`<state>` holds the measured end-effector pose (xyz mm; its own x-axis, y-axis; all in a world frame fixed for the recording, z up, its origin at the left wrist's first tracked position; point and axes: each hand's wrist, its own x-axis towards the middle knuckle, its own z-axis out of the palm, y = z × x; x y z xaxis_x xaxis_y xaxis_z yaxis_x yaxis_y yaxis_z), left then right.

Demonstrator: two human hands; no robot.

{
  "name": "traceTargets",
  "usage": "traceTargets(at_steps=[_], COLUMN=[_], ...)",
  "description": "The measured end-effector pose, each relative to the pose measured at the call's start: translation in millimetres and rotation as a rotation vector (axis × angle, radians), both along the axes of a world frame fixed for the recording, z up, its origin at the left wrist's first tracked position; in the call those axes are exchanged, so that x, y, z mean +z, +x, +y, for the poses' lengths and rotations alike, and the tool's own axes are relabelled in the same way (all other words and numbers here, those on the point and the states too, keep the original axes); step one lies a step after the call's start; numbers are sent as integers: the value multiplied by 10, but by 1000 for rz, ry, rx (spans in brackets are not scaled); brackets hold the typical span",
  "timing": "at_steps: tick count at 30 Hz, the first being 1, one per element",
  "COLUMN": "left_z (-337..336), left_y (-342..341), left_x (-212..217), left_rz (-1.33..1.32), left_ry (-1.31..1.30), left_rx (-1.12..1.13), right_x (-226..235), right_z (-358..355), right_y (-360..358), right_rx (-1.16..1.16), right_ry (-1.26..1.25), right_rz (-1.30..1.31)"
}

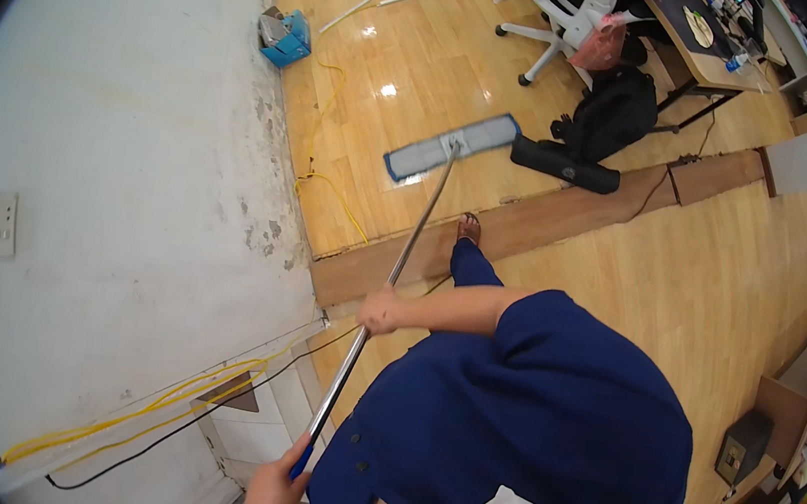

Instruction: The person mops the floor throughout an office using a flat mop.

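A flat floor mop with a silver pole (407, 253) slants away in front of me. Its wide grey head with blue edges (433, 153) lies flat on the wooden floor. Around the middle of the pole, my right hand (378, 309) is closed, with its arm reaching across from the right. My left hand (274, 486), wearing a bracelet, grips the blue handle end (302, 461) near the lower edge. One foot in a sandal (469, 228) stands by the wooden floor step, below the mop head.
A black backpack (614, 115) and a black long case (565, 165) lie right of the mop head. Beyond are a white swivel chair (563, 20) and a desk (707, 37) with a person. Yellow cables (339, 204) and a blue box (287, 38) lie along the left wall.
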<state>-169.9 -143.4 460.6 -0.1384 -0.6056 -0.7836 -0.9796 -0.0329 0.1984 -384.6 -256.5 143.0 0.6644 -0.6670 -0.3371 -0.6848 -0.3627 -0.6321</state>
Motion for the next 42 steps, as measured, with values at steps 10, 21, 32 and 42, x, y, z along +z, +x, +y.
traceTargets(at_steps=[10,21,32,42], left_z=[826,-1290,-2259,-3483], left_y=[470,-1653,-1717,-3340], left_x=[-165,-1180,-886,-925], left_rz=[321,209,738,580], left_ry=[47,30,217,189], left_rx=[451,29,703,288], right_x=[-76,-227,306,-761], right_z=[486,-910,-1922,-3111], right_y=[162,-1356,-1573,-2710], right_rx=[67,-724,-629,-1068], right_ry=[-141,-177,-136,-640], right_rz=[-134,-99,-83,-484])
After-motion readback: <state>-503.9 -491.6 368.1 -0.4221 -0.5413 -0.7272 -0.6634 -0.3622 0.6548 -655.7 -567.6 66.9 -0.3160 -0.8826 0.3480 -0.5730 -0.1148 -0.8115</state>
